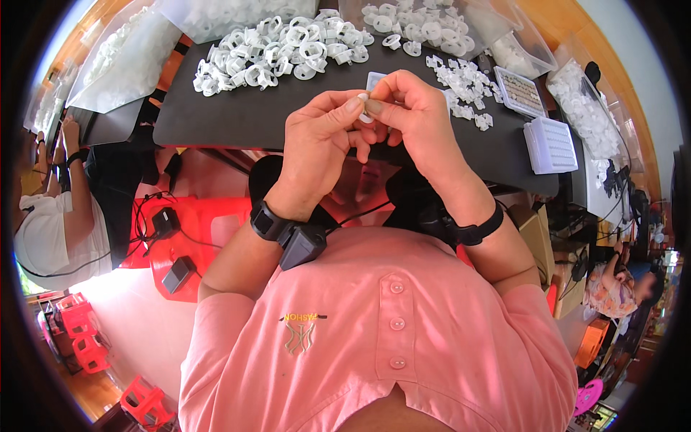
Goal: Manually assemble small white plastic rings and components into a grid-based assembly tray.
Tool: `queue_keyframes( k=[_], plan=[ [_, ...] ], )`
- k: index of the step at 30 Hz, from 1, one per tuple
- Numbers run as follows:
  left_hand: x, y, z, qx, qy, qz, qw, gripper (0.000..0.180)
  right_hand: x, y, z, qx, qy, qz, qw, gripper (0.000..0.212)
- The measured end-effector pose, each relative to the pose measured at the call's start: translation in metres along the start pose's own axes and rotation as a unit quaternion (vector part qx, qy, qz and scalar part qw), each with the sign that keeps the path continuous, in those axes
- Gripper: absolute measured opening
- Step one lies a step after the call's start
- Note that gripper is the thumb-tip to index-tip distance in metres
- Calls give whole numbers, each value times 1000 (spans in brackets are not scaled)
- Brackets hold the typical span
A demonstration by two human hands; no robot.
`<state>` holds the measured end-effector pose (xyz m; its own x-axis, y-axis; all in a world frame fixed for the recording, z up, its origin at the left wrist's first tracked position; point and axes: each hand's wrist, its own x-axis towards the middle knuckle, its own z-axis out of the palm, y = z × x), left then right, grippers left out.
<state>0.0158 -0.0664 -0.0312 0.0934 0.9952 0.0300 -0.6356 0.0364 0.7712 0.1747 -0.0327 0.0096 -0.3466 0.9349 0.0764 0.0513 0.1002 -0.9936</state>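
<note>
Pink cloth fills the foreground as a seated worker's buttoned shirt spreads beneath the camera, forearms reaching away toward a dark table. Above its near edge, the left hand and right hand meet, thumbs and fingertips drawn close together around a small white piece, its shape mostly hidden by the fingers. Black bands circle both wrists, and a dark box sits at the left one.

Beyond the hands, to the left, white ring-shaped parts lie heaped on the tabletop; to the right, smaller white pieces are scattered beside a filled tray. Nearer on that side stands a stack of pale trays. Translucent bins of white parts line the far side.

At near left, a red stool bears black devices and cables. Farther left, a person in a white top works with raised arms; another, in a patterned top, appears at far right.
</note>
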Motion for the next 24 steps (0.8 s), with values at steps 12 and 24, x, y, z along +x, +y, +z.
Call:
queue_keyframes(
  k=[12,24],
  plan=[
    [1,4,-8,-79,-32,-34,996,26,30,28,-24,-463,105,-140,869,12],
    [-2,3,-10,-94,-48,-34,994,26,42,38,-30,-454,108,-135,874,12]
  ],
)
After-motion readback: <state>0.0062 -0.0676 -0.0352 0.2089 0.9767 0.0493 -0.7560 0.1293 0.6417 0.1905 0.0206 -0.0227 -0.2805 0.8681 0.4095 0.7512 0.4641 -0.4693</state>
